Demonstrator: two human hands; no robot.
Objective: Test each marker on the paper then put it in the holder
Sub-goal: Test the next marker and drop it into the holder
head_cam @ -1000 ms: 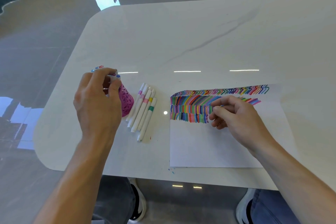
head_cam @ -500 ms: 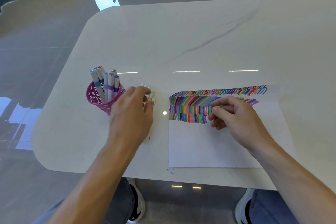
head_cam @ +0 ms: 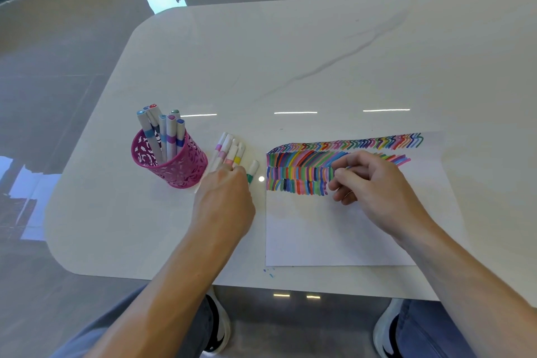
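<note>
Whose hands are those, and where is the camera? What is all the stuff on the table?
The camera sits on a person's head, looking down at their own two hands. On the white marble table stands a pink cut-out metal holder with markers in it. Beside it lie white markers with coloured bands. The left hand is reaching onto those, at the green-banded marker. The right hand rests curled on a white sheet of paper covered with coloured test strokes; whether it holds anything is unclear.

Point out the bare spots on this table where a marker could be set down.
Bare: table beyond the paper and pink holder; near edge left of the left hand. Crowded: between holder and paper, with loose markers.
</note>
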